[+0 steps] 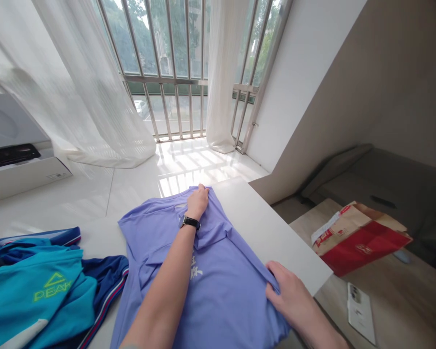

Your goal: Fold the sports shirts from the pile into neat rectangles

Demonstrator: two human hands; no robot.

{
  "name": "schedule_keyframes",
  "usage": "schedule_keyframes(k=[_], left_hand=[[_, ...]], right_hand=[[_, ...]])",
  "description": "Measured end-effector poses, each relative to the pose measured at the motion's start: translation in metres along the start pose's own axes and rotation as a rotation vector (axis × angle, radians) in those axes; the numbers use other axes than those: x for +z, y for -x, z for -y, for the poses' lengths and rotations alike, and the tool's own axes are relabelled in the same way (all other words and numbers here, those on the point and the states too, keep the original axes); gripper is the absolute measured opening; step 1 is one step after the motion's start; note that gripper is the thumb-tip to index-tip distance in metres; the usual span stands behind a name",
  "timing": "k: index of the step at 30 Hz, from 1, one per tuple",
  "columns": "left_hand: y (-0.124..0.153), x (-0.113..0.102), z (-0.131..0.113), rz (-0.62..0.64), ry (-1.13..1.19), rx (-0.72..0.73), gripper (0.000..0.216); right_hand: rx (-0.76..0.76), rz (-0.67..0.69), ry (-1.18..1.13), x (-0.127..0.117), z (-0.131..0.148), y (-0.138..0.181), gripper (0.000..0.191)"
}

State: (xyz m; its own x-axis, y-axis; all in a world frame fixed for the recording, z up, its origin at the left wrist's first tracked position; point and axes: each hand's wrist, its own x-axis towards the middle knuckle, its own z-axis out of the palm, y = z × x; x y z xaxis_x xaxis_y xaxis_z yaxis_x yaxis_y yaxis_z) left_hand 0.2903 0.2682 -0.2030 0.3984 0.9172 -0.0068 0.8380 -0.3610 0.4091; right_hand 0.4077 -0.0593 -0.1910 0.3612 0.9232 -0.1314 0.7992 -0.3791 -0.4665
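A lilac T-shirt [218,281] with white print lies spread on a white tabletop [276,232]. My left hand [197,201], with a black watch on its wrist, is closed on the far edge of the shirt near the collar. My right hand [288,298] pinches the shirt's right edge at the near side, fingers closed on a fold of cloth. The right side of the shirt is folded inward along a diagonal crease.
A pile of turquoise and navy sports clothes [39,286] lies at the left of the table. A red and brown cardboard package [356,237] and a white phone [359,310] rest on a lower wooden surface at the right. Barred window [174,68] and sheer curtains stand beyond.
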Motion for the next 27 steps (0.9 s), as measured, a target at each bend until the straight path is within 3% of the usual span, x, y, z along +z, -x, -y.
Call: schedule_keyframes(k=[5,9,12,17,21,27], left_hand=[[0.003,-0.001,-0.002,0.015,-0.003,-0.006,0.030],[0.005,-0.014,-0.006,0.060,-0.003,0.037,0.028],[0.014,-0.028,-0.007,0.082,-0.009,0.097,0.028],[0.057,-0.049,0.013,0.074,-0.040,0.250,0.043],[0.090,-0.056,0.037,0.214,-0.051,0.357,0.030],[0.098,-0.056,0.053,0.290,-0.020,0.436,0.019]], right_hand=[[0.091,-0.055,-0.119,0.018,-0.034,0.074,0.016],[0.151,-0.041,-0.181,0.029,-0.035,0.104,0.023],[0.118,-0.050,-0.129,0.036,-0.030,0.113,0.016],[-0.027,-0.363,-0.197,0.050,-0.020,0.125,0.016],[-0.041,-0.515,-0.264,0.062,-0.014,0.130,0.016],[-0.007,-0.575,-0.173,0.062,-0.013,0.134,0.020]])
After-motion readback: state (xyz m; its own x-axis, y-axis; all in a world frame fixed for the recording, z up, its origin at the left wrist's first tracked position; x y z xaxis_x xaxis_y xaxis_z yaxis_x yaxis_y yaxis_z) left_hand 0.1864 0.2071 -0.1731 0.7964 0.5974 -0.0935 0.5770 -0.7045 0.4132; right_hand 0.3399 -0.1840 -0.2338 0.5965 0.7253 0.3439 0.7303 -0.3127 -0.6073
